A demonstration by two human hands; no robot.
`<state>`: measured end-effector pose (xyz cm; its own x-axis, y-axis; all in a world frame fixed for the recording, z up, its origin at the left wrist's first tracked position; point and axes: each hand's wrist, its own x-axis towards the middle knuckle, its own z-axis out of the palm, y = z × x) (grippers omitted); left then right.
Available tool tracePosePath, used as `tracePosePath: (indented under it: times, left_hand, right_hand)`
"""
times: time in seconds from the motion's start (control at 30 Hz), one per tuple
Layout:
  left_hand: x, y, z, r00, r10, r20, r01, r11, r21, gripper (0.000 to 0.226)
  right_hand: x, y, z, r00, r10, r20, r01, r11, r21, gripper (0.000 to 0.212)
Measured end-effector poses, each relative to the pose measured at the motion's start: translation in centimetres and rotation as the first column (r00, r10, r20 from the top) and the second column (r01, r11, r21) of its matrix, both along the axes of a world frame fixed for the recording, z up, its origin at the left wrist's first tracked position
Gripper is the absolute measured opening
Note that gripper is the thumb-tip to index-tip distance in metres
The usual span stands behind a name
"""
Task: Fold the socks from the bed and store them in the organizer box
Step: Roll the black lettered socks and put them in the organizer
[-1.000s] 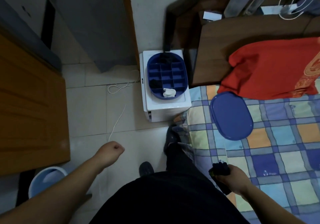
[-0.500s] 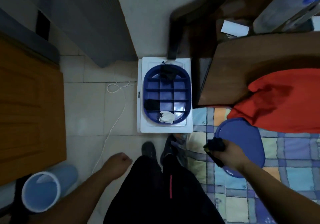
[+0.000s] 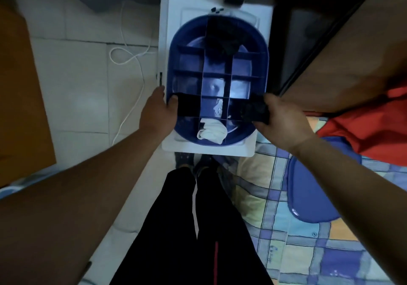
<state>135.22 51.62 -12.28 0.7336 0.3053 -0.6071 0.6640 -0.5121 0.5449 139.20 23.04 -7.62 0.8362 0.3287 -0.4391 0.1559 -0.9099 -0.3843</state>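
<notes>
Right hand (image 3: pixel 284 117) grips a folded black sock (image 3: pixel 255 111) over the box (image 3: pixel 263 64)'s right cell for stowing; left hand (image 3: pixel 157 114) grips the rim, steadying it.

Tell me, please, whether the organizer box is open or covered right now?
Open: the organizer box shows its bare dividers, and its blue lid lies apart on the bed.

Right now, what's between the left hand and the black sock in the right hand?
Head view: the organizer box spans the gap. The left hand holds its left rim, another black sock beside its thumb; the right hand grips the black sock.
</notes>
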Motion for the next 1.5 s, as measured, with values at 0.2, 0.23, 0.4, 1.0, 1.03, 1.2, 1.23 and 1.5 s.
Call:
tracePosePath:
  times: [0.2,0.23,0.4,1.0,1.03,1.2,1.23,1.5]
  left_hand:
    - [0.1,-1.5,-2.2,0.930,-0.297,0.218,0.238,0.936,0.259,0.075]
    - [0.1,-1.7,-2.5,0.924,-0.314,0.219,0.246,0.925,0.290,0.076]
    - [-0.1,-2.6,-3.9,0.929,-0.284,0.237,0.198,0.923,0.329,0.070]
    - [-0.3,-2.7,-5.1,0.900,-0.260,0.349,0.127,0.924,0.360,0.063]
    - [-0.3,-2.7,-5.1,0.899,-0.262,0.352,0.129,0.924,0.360,0.063]
    - [-0.4,-2.7,-5.1,0.898,-0.269,0.349,0.135,0.922,0.363,0.063]
    - [-0.4,-2.6,-5.1,0.897,-0.269,0.350,0.134,0.922,0.363,0.063]
    - [-0.4,-2.7,-5.1,0.895,-0.259,0.364,0.127,0.929,0.349,0.062]
  right_hand:
    - [1.2,1.6,-1.3,0.967,0.221,0.127,-0.203,0.969,-0.139,0.048]
    - [1.3,1.9,-1.4,0.960,0.246,0.136,-0.224,0.961,-0.161,0.049]
    - [1.4,3.1,-2.4,0.914,0.393,0.099,-0.354,0.894,-0.276,0.046]
    - [0.9,3.5,-3.7,0.889,0.423,0.175,-0.361,0.883,-0.299,0.048]
    - [0.9,3.6,-3.7,0.888,0.425,0.178,-0.364,0.884,-0.294,0.045]
    - [0.8,3.9,-4.1,0.841,0.473,0.263,-0.377,0.861,-0.342,0.016]
    - [0.7,4.1,-4.1,0.835,0.487,0.254,-0.380,0.846,-0.374,0.010]
    - [0.8,4.8,-4.2,0.888,0.427,0.174,-0.363,0.880,-0.306,0.031]
